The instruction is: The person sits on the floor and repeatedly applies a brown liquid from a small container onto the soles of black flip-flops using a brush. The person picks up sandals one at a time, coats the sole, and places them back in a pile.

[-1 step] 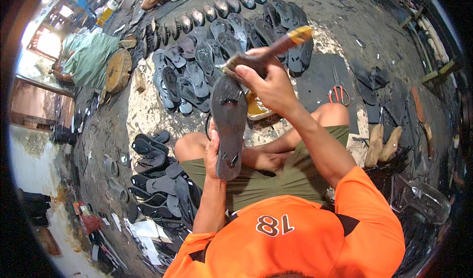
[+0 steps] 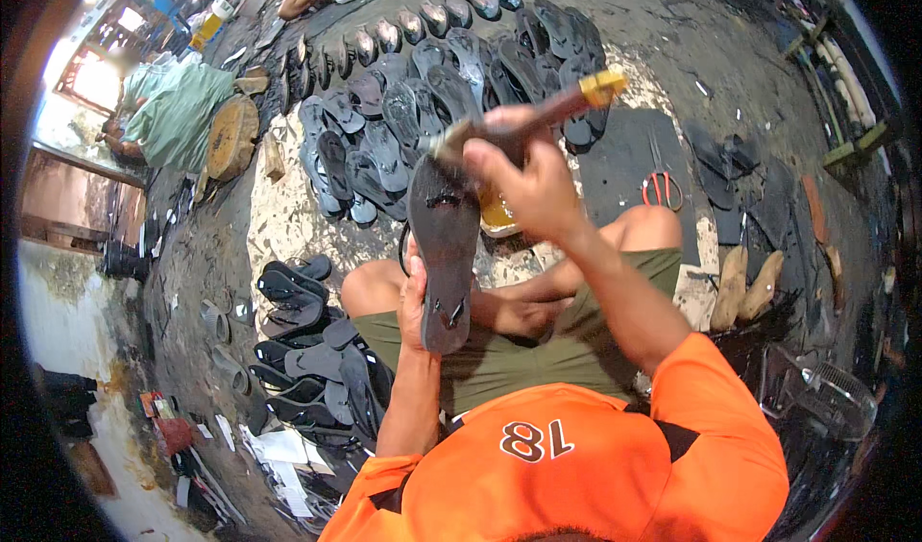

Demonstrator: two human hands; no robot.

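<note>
My left hand [image 2: 412,297] grips a dark sandal [image 2: 445,254] by its edge, with the flat underside up and the toe end pointing away from me. Strap ends show in recesses of that underside. In my right hand [image 2: 538,182] is a brush [image 2: 557,110] with a brown handle and a yellow end. Its pale bristle end meets the far end of the sandal; motion blurs it and my fingers. Partly hidden behind the sandal and my right hand, a container [image 2: 497,217] holds something yellowish and shiny.
Many dark sandals [image 2: 384,158] lie in rows beyond my knees, and a pile [image 2: 331,379] sits by my left leg. Red-handled scissors [image 2: 663,189] rest on a black mat [image 2: 615,158] at right. Wooden foot forms [image 2: 762,286] and a fan [image 2: 836,398] are farther right. Other people sit beyond.
The brush and my right hand have shifted slightly, the yellow handle end going right and down. My left hand holds the sandal in nearly the same place.
</note>
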